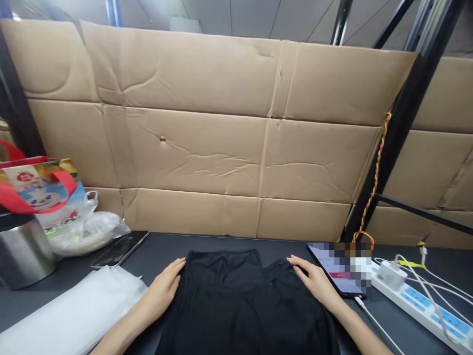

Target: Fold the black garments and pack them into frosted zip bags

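Note:
A black garment (221, 310) lies spread on the dark table in front of me, with a notch in its far edge right of the middle. Its lower part runs out of view. At its far left corner, my left hand (166, 283) touches the side edge with fingers stretched out and thumb a little apart. My right hand (312, 281) rests its fingertips on the far right corner, the fingers extended and the thumb spread below them. Neither hand visibly grips the cloth, though the undersides of the fingers are hidden.
White folded sheeting (77, 310) lies left, near a dark phone (120, 250), a plastic bag (88, 231), a steel container (25, 251) and a printed bag (40, 192). Right are a charging tablet-like device (334, 271) and a power strip (421, 301) with cables. Cardboard (207, 148) stands behind.

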A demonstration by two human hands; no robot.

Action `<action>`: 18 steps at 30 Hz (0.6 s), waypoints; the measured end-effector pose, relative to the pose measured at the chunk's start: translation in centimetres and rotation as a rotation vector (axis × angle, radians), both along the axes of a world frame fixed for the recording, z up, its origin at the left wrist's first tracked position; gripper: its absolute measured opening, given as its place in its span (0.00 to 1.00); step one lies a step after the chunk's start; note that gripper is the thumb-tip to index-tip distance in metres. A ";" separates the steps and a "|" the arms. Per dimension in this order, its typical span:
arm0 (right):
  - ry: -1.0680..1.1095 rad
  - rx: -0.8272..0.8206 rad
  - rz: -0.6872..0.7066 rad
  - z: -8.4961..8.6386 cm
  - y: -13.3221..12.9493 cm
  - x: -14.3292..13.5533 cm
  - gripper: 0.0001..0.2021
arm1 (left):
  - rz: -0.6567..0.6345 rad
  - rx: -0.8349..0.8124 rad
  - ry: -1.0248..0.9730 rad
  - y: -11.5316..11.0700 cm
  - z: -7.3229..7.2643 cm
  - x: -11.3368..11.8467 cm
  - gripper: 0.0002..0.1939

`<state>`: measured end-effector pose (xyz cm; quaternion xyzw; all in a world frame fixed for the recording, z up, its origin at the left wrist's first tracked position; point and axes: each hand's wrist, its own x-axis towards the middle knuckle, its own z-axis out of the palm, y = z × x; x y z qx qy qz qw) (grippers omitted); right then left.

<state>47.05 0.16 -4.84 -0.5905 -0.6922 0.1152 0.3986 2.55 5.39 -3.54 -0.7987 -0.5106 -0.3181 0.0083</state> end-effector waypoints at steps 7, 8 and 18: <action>-0.003 -0.019 -0.030 2.9 -0.3 -0.3 0.17 | -0.001 -0.111 -0.013 -0.5 3.5 1.1 0.22; -0.006 -0.010 -0.042 3.7 -0.2 -0.6 0.17 | -0.014 -0.125 -0.012 -0.4 4.0 1.3 0.22; -0.075 -0.029 0.180 6.9 3.5 -8.4 0.15 | -0.114 -0.156 -0.006 2.0 6.2 2.0 0.10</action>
